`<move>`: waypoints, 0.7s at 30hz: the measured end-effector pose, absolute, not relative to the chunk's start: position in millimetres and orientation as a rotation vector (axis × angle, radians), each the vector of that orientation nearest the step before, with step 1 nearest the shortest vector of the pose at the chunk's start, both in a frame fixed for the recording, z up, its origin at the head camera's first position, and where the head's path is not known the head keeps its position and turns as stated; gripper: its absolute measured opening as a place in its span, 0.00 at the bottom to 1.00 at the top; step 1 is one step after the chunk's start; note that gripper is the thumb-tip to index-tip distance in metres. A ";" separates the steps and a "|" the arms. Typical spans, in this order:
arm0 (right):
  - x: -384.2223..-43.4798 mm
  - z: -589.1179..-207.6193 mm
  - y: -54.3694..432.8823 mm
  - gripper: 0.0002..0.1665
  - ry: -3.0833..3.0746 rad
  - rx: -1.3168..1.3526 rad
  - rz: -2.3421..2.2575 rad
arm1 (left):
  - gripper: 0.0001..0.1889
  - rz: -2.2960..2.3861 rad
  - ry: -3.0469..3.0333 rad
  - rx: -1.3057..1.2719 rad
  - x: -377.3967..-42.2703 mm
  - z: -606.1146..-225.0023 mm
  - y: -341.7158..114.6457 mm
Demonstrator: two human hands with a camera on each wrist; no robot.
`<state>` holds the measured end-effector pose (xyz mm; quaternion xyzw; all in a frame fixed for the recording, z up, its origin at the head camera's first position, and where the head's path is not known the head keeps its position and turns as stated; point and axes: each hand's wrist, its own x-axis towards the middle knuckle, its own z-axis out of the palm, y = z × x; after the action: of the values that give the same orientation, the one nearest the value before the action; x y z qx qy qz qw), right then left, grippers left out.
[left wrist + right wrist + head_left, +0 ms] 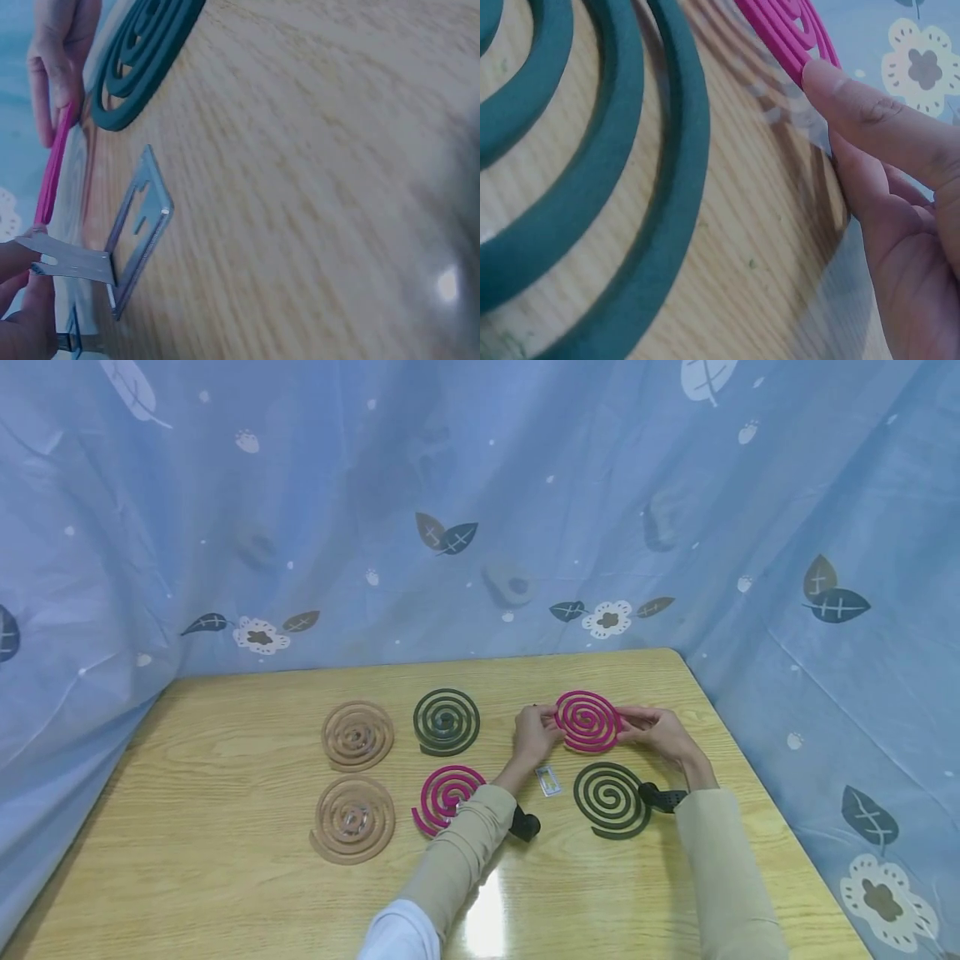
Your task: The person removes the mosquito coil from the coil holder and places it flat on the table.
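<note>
Both hands hold a pink mosquito coil [588, 721] above the back right of the table. My left hand [534, 733] pinches its left edge. On the opposite edge, my right hand [660, 732] grips it between thumb and fingers, as the right wrist view also shows. Below my left hand lies a small metal coil stand [549, 782] with a bent-up tongue, large in the left wrist view. A dark green coil [612, 800] is on the table in front of the held coil, close to my right wrist.
Two brown coils [357, 736] are at the left, one behind the other. Another dark green coil [446, 722] lies at the back middle. In front of it, a second pink coil [451, 795] is partly covered by my left sleeve. Blue patterned cloth [480, 610] hangs around the table [225, 860].
</note>
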<state>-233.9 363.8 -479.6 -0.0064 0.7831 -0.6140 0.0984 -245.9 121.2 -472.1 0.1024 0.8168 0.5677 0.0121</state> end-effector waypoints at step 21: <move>-237.3 -478.7 360.7 0.35 2.353 -0.002 -1.776 | 0.21 1.776 2.542 0.221 -243.7 -473.5 128.2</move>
<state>-237.3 360.7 -478.7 -0.0006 0.7944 -0.5996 0.0965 -243.7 128.2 -473.5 0.0710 0.8175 0.5713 0.0164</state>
